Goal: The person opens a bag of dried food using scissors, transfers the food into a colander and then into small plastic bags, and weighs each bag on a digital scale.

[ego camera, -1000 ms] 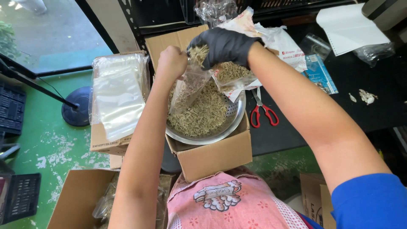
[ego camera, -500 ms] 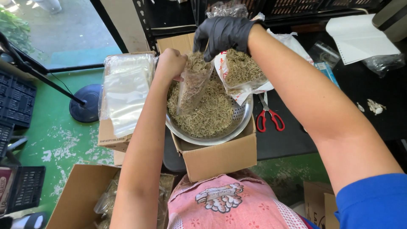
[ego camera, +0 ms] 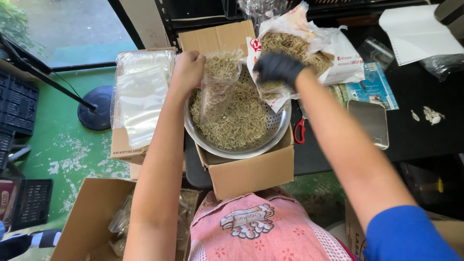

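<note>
The bare left hand is clenched around the top of a small clear plastic pouch partly filled with dried, straw-coloured herb, held upright above a round perforated steel bowl. The bowl, heaped with the same herb, sits in an open brown cardboard box. The right hand, in a black glove, reaches into a large white plastic sack of herb at the bowl's far right rim; whether its fingers are closed cannot be told. 1 stack of empty clear bags lies left of the bowl, red-handled scissors just right.
</note>
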